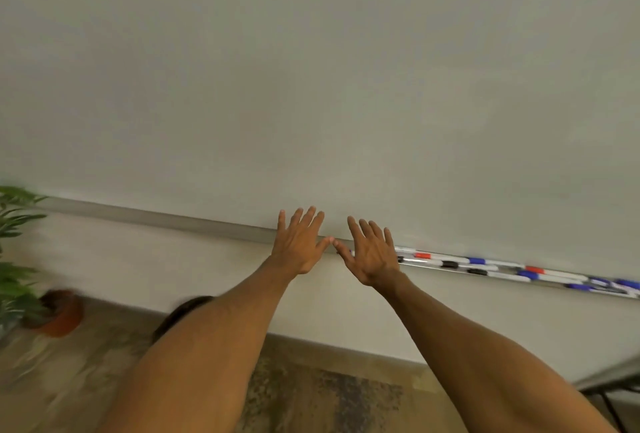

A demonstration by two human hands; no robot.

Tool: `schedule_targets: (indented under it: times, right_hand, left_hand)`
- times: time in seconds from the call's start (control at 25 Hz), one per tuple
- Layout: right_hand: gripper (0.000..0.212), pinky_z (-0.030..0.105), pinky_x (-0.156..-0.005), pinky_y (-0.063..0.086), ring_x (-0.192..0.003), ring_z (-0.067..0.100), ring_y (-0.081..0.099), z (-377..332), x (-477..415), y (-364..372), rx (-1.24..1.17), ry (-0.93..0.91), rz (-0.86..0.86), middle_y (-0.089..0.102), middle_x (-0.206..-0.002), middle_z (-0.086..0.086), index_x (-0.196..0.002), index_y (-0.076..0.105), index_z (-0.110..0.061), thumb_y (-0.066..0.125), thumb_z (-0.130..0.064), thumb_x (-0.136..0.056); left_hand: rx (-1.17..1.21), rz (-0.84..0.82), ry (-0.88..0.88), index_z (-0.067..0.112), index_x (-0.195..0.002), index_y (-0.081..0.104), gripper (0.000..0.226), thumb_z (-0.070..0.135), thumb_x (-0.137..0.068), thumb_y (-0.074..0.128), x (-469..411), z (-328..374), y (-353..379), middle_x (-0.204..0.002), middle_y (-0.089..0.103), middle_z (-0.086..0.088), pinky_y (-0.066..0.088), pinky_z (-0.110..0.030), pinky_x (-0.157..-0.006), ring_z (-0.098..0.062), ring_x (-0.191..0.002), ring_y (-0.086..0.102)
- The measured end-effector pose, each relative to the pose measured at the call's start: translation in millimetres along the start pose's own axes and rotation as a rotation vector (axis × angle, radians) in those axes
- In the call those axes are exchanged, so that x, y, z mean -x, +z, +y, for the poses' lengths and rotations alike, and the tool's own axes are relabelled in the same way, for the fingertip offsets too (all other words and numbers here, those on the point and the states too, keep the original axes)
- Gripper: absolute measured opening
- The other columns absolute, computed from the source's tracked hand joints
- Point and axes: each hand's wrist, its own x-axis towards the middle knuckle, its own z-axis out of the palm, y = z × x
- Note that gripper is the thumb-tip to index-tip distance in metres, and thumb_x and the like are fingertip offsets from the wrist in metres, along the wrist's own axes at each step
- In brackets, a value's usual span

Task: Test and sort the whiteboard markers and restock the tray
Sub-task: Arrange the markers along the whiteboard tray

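Note:
A blank whiteboard fills the upper view. Along its lower edge runs a grey marker tray. Several white markers with blue, red and black caps lie in the tray's right part. My left hand and my right hand are both held flat with fingers spread in front of the tray's middle, thumbs almost touching. Neither hand holds anything. My right hand covers the left end of the marker row.
A potted green plant in a terracotta pot stands on the floor at the left. A patterned rug lies below. A dark-legged piece of furniture shows at the lower right.

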Motion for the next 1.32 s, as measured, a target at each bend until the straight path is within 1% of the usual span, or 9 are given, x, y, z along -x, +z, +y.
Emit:
schedule_targets:
  times: [0.16, 0.32, 0.48, 0.72, 0.88, 1.0, 1.16, 1.32]
  right_hand:
    - [0.073, 0.047, -0.118, 0.009, -0.144, 0.026, 0.013, 92, 52, -19, 0.034, 0.080, 0.035, 0.021, -0.156, 0.007, -0.151, 0.010, -0.023, 0.016, -0.066, -0.092]
    - [0.073, 0.047, -0.118, 0.006, -0.145, 0.025, 0.010, 178, 102, -42, 0.029, 0.186, 0.051, 0.018, -0.157, 0.006, -0.151, 0.010, -0.024, 0.015, -0.066, -0.092]
    - [0.073, 0.046, -0.117, 0.006, -0.145, 0.024, 0.012, 252, 150, -63, 0.033, 0.315, 0.086, 0.020, -0.156, 0.005, -0.151, 0.012, -0.025, 0.016, -0.067, -0.091]
    - [0.074, 0.047, -0.117, 0.007, -0.145, 0.024, 0.013, 357, 207, -86, 0.054, 0.515, 0.096, 0.019, -0.156, 0.006, -0.151, 0.013, -0.023, 0.016, -0.067, -0.091]
    - [0.074, 0.049, -0.117, 0.007, -0.144, 0.024, 0.014, 422, 223, -93, 0.067, 0.598, 0.132, 0.021, -0.156, 0.006, -0.150, 0.016, -0.024, 0.015, -0.067, -0.091]
    - [0.074, 0.050, -0.117, 0.006, -0.144, 0.025, 0.016, 469, 224, -97, 0.083, 0.652, 0.117, 0.023, -0.155, 0.007, -0.150, 0.016, -0.024, 0.014, -0.068, -0.090]
    - [0.074, 0.050, -0.117, 0.004, -0.144, 0.026, 0.014, 526, 213, -97, 0.078, 0.701, 0.056, 0.020, -0.156, 0.007, -0.150, 0.014, -0.024, 0.013, -0.068, -0.090]
    - [0.072, 0.050, -0.117, 0.003, -0.144, 0.027, 0.013, 565, 200, -98, 0.070, 0.697, 0.028, 0.019, -0.156, 0.008, -0.149, 0.015, -0.025, 0.016, -0.067, -0.091]
  left_hand:
    - [0.020, -0.011, 0.099, 0.023, -0.153, 0.008, 0.067, 0.058, -0.097, 0.018, 4, 100, 8, -0.161, 0.003, -0.002, -0.005, -0.052, -0.116, -0.024, -0.147, 0.001]
    - [0.055, -0.023, 0.187, 0.024, -0.153, 0.008, 0.068, 0.060, -0.096, 0.018, 5, 198, 8, -0.161, 0.003, -0.001, -0.008, -0.051, -0.115, -0.023, -0.148, 0.001]
    - [0.060, -0.027, 0.316, 0.024, -0.153, 0.009, 0.066, 0.058, -0.097, 0.017, 0, 291, 7, -0.161, 0.005, -0.001, -0.006, -0.051, -0.115, -0.022, -0.148, 0.002]
    - [0.055, -0.082, 0.522, 0.024, -0.153, 0.008, 0.064, 0.055, -0.098, 0.019, -13, 420, 11, -0.161, 0.005, -0.002, -0.006, -0.052, -0.116, -0.024, -0.147, 0.002]
    - [0.060, -0.088, 0.615, 0.023, -0.152, 0.009, 0.063, 0.054, -0.099, 0.016, -32, 495, 20, -0.160, 0.007, -0.001, -0.004, -0.052, -0.115, -0.023, -0.147, 0.004]
    - [0.052, -0.099, 0.659, 0.023, -0.152, 0.010, 0.060, 0.051, -0.100, 0.018, -52, 544, 28, -0.160, 0.008, -0.002, -0.004, -0.053, -0.116, -0.024, -0.147, 0.005]
    - [0.081, -0.138, 0.668, 0.023, -0.152, 0.012, 0.058, 0.049, -0.101, 0.020, -88, 598, 43, -0.160, 0.011, -0.002, -0.005, -0.054, -0.115, -0.024, -0.147, 0.008]
    - [0.088, -0.156, 0.654, 0.023, -0.151, 0.014, 0.055, 0.047, -0.102, 0.020, -114, 635, 57, -0.159, 0.013, -0.002, -0.004, -0.054, -0.115, -0.024, -0.147, 0.010]
